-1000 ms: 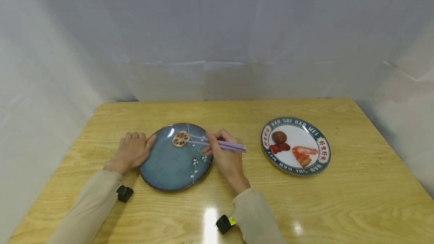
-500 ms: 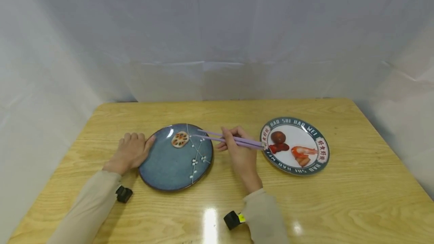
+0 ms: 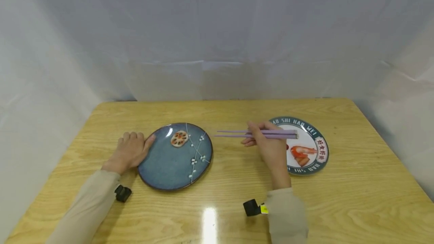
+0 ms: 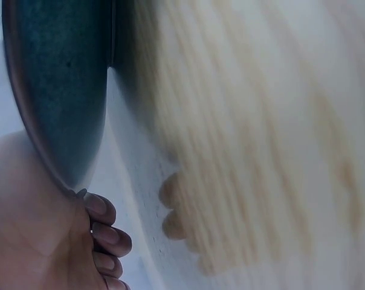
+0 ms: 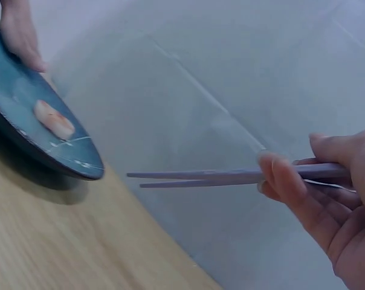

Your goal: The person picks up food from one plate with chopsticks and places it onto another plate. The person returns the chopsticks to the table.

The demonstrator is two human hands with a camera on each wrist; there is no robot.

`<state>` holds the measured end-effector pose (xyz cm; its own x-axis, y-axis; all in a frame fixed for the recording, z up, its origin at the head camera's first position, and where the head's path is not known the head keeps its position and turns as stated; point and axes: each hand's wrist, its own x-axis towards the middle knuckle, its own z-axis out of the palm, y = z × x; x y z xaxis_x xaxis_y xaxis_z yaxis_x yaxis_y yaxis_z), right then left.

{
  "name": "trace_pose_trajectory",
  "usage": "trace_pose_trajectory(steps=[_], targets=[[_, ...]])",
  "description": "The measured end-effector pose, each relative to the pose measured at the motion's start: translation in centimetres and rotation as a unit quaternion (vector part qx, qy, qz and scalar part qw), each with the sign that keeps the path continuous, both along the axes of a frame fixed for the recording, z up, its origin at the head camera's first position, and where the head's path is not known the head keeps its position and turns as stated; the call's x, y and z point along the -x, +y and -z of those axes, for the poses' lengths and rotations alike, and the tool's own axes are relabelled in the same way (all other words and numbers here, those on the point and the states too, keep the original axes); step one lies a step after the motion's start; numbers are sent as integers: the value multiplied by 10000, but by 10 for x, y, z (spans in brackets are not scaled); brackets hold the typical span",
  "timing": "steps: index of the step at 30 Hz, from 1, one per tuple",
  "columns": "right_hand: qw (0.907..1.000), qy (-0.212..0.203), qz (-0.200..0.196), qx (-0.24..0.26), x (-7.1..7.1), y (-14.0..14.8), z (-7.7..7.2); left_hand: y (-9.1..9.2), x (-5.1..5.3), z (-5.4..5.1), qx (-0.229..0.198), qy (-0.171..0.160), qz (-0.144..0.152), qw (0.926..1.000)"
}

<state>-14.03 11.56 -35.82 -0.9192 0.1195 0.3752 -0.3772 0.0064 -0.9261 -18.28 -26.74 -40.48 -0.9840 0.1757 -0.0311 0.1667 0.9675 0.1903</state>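
Observation:
My left hand (image 3: 130,151) holds the left rim of the blue plate (image 3: 162,168), its thumb at the edge. In the left wrist view its curled fingers (image 4: 113,238) show beside the rim. A lotus root slice (image 3: 179,138) lies on this plate towards the back. My right hand (image 3: 271,146) grips a pair of lilac chopsticks (image 3: 278,134), pointing left with tips slightly apart and nothing between them. It hovers over the left side of the green-rimmed plate (image 3: 314,168). There a shrimp (image 3: 303,150) and a brownish piece (image 3: 303,160) show; the hand hides most of the rest.
Both plates stand on a wooden table (image 3: 217,183), with bare wood between them. A pale sheet (image 3: 220,48) hangs behind the table and along the sides. Small black devices sit at the left wrist (image 3: 123,193) and right wrist (image 3: 251,207).
The chopsticks have left the lotus root slice, which stays on the blue plate. My right hand has carried them right, to the green-rimmed plate. My left hand keeps its place.

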Motion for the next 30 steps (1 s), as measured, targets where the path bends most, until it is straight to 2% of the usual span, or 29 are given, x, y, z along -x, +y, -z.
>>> trace_pose_trajectory(steps=[4,7,14,16,21,27,30], targets=[[9997,-157,71,-168,-3,12,-6,0,0,-1,-9,5,10,10000],[9978,-441,81,-495,-5,22,-10,0,0,-2,9,4,8,10000],[9811,-1316,118,-1411,-12,46,-23,1,-1,-2,-15,-11,-27,10000],[9786,-1463,143,-1437,-15,51,-25,0,-1,-2,-25,-12,-22,10000],[9795,-1568,262,-1235,-19,67,-28,0,0,0,-39,-23,-10,10000],[9599,-1972,895,-1779,-27,88,-30,0,1,-1,-16,-18,-19,10000],[9643,-1811,996,-1655,-29,98,-30,0,1,-2,-9,-31,-25,10000]])
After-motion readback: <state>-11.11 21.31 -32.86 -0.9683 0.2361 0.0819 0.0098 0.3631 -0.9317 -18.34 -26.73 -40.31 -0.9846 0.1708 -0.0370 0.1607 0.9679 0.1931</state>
